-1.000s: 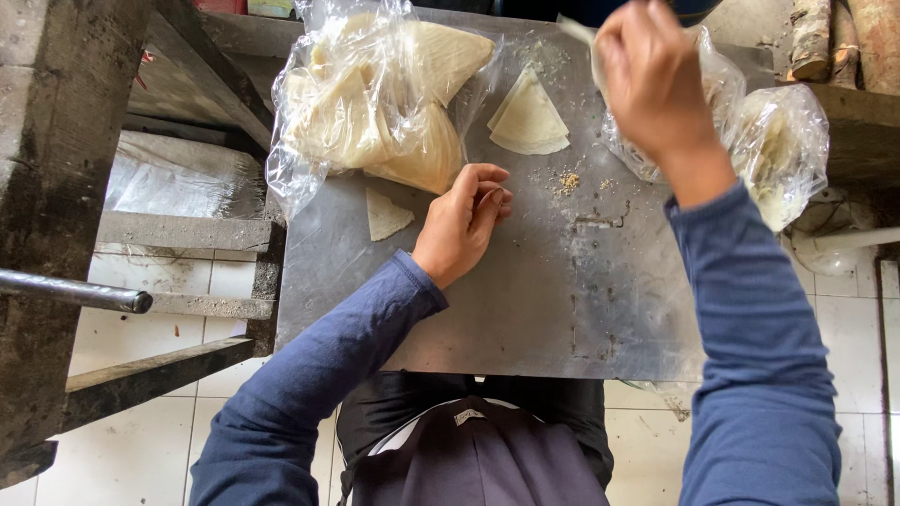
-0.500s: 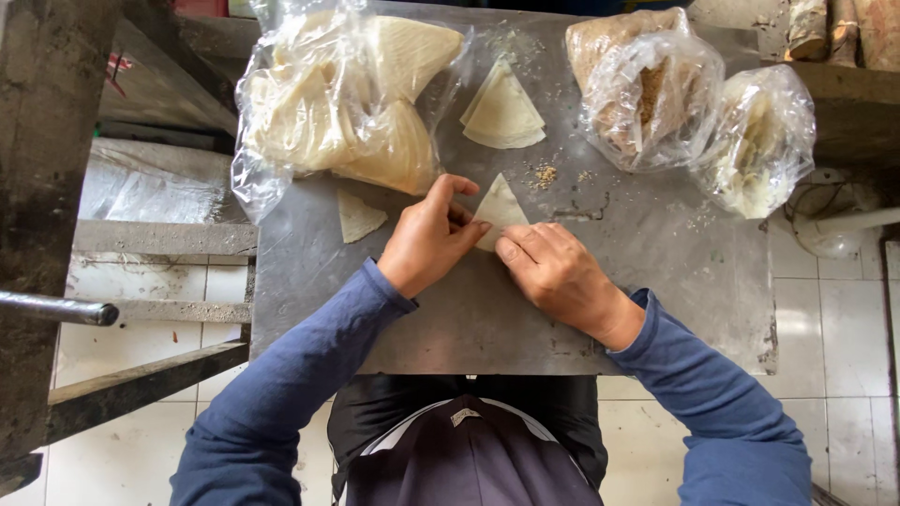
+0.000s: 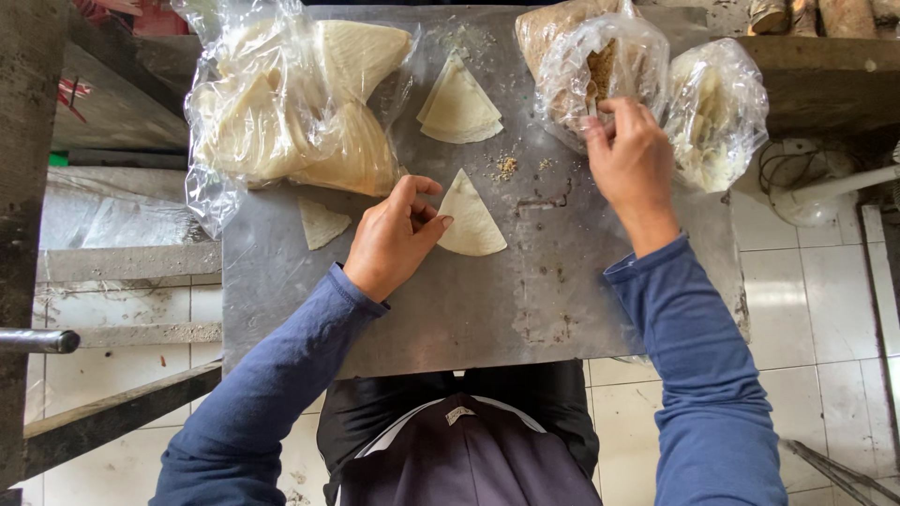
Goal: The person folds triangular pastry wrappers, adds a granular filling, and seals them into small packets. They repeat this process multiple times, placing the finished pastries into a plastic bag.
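A pale triangular wrapper [image 3: 476, 223] lies flat in the middle of the metal table [image 3: 487, 309]. My left hand [image 3: 389, 239] rests at its left edge, thumb and fingertips pinching that edge. My right hand [image 3: 630, 159] is up at the back right, its fingers bent into the mouth of a clear plastic bag of brownish filling [image 3: 577, 56]. Whether those fingers hold anything is hidden.
A big clear bag of stacked wrappers [image 3: 281, 112] fills the back left. A small stack of triangular wrappers [image 3: 459, 103] lies behind the single one, a loose scrap [image 3: 321, 223] at the left, crumbs [image 3: 506, 167] between. Another filled bag [image 3: 717, 103] sits at the far right.
My right hand has left the triangular wrapper and moved up to the filling bag at the back right. My left hand has stayed on the wrapper.
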